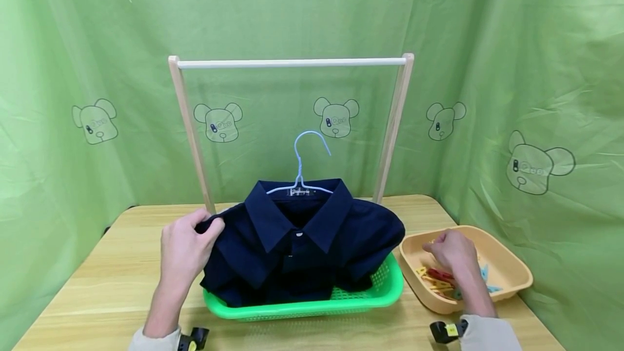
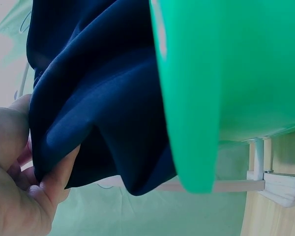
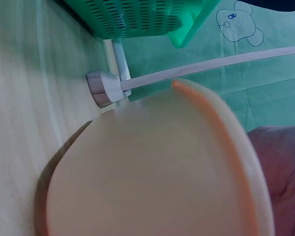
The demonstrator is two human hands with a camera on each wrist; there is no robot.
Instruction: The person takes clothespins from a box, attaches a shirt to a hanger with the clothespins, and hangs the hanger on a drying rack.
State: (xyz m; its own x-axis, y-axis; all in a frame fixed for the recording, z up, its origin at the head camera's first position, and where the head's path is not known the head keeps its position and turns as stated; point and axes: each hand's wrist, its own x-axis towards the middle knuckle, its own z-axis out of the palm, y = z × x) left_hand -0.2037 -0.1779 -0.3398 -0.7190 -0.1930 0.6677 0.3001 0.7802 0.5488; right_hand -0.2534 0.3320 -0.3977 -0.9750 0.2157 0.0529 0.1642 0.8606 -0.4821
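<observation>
The left hand [image 1: 187, 248] pinches the navy shirt [image 1: 309, 256]; the right hand [image 1: 454, 253], over the basin [image 1: 504, 264], has an unclear grip.

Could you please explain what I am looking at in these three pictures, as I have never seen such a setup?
There is no robot here: these are a person's two bare hands. The wide picture comes from a camera on the head, looking forward and down; the other two come from cameras on the left and right wrists.

On the table stand a rack, a green basket and an orange tray of clips. A dark shirt sits partly in the basket, with a hanger in its collar.

The left hand pinches one side of the shirt. The right hand is over the tray; I cannot tell whether it holds a clip.
</observation>
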